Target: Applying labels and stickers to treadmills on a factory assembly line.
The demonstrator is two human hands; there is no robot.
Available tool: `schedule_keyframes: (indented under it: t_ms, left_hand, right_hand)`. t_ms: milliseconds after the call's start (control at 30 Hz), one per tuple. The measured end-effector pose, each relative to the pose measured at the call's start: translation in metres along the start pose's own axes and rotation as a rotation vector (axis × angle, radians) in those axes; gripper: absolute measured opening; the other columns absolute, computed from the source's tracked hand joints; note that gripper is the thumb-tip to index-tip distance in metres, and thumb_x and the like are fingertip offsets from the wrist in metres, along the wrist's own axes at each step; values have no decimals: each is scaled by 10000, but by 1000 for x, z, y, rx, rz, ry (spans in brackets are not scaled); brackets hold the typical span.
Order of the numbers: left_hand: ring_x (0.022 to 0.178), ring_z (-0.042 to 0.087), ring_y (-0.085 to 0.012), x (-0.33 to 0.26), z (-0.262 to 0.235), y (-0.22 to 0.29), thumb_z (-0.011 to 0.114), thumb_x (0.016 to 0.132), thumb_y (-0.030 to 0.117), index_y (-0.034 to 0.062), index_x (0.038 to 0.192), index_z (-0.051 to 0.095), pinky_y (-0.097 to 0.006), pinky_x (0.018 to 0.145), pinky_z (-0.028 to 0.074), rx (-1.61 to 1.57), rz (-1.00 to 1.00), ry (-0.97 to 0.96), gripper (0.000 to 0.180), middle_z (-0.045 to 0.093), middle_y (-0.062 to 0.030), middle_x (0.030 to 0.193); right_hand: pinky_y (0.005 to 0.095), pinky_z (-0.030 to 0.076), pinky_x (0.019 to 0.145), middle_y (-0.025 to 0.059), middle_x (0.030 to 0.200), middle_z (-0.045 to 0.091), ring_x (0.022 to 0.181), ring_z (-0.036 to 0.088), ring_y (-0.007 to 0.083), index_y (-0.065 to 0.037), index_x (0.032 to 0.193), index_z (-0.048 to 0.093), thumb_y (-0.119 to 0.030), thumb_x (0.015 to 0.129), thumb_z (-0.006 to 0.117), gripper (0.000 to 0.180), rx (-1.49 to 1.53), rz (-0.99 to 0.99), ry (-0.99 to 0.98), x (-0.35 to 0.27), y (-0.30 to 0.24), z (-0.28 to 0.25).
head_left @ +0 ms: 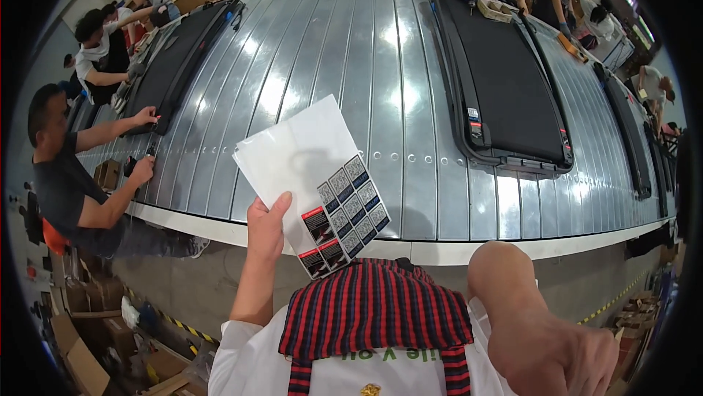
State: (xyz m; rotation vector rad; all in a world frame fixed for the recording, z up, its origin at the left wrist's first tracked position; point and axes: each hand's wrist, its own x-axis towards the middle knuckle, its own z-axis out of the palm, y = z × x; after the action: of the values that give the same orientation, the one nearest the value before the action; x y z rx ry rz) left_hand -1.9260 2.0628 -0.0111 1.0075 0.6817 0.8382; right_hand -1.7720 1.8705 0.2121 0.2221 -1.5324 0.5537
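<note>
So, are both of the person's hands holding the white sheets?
No, only the left hand grips the sheets; the right hand is apart from them, lower right.

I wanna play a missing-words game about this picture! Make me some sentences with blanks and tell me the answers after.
1. The person's ____ hand holds the white sheets.
2. The square-code stickers sit in three rows of ____.
3. The apron has dark and ____ stripes.
4. The big panel right of the metal table's middle is coloured ____.

Missing words: left; three; red; black.
</note>
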Motion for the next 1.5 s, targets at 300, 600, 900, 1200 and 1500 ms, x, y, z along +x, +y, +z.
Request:
schedule_keyframes:
  t_ms: [300,600,900,1200,1500]
  left_hand:
    - [956,528,-141,3,10,15,590,796,80,-26,1098,485,-279,857,395,-128,7,-8,336,562,-88,1063]
    - [899,537,-136,1,18,11,598,802,103,-39,1074,496,-271,803,421,1,47,14,323,570,-82,1020]
    - [892,532,-128,0,12,7,621,800,149,-36,1075,499,-263,801,416,41,128,107,353,570,-76,1015]
    - [871,539,-139,-2,-8,-11,623,795,135,-45,1068,503,-257,789,425,74,80,74,349,569,-88,1007]
    - [786,545,-107,-8,-9,-6,606,808,161,-43,1003,544,-242,702,436,146,42,139,289,594,-70,918]
  right_hand:
    - [276,463,606,42,543,519,462,483,131,-56,543,467,-184,838,419,325,-359,344,301,-60,29,-38]
    - [222,425,604,35,748,567,665,509,72,13,904,545,-180,793,613,233,-447,1294,604,-201,123,-57]
    - [187,378,539,-26,708,527,625,460,22,-11,829,543,-133,815,582,129,-401,1275,664,-192,134,-56]
    - [198,403,570,-5,727,552,648,483,37,-10,833,547,-141,820,574,134,-410,1107,725,-211,156,-50]
    - [202,419,593,3,732,557,656,499,55,-4,854,550,-124,819,563,126,-745,1125,580,-220,163,-45]
